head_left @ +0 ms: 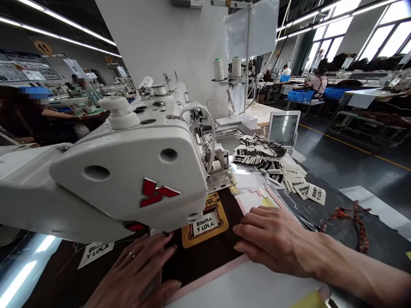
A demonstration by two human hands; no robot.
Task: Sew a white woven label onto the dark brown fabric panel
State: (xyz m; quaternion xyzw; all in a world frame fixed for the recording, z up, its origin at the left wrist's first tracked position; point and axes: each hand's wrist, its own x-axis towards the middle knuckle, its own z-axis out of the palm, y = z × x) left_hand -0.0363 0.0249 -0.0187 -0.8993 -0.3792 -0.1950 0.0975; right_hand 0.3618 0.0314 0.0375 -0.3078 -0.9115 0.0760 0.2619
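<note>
Step in hand: judged to be positioning; a dark brown fabric piece (205, 256) is being held flat under the head of a white sewing machine (128, 171), with a label (204, 223) reading "BIMBA Y LOLA" framed in a yellow clamp plate (221, 224) below the needle area.
Left hand (138, 273): laid palm down on the dark fabric just left of the clamp plate, fingers spread and flat; nothing is pinched. A ring is seen on one finger.
Right hand (272, 239): laid palm down, fingers loosely together and extended toward the clamp plate, fingertips resting at the fabric's right edge beside a pink-edged template (257, 199); nothing is gripped.
Arm pose: the right forearm is brought in from the lower right, low over the tabletop (369, 252); the left wrist enters from the bottom edge.
Next move, as judged: fine alignment of fabric to the clamp would be called for, with light, even pressure from both hands and fingers kept out of the needle zone.
Nearby: a heap of black-and-white labels (266, 160) and loose white ones (305, 188) are spread behind the right hand; a small screen (284, 128) stands beyond; an orange-and-black cord (353, 218) lies at the right; another label (94, 252) rests at the left.
</note>
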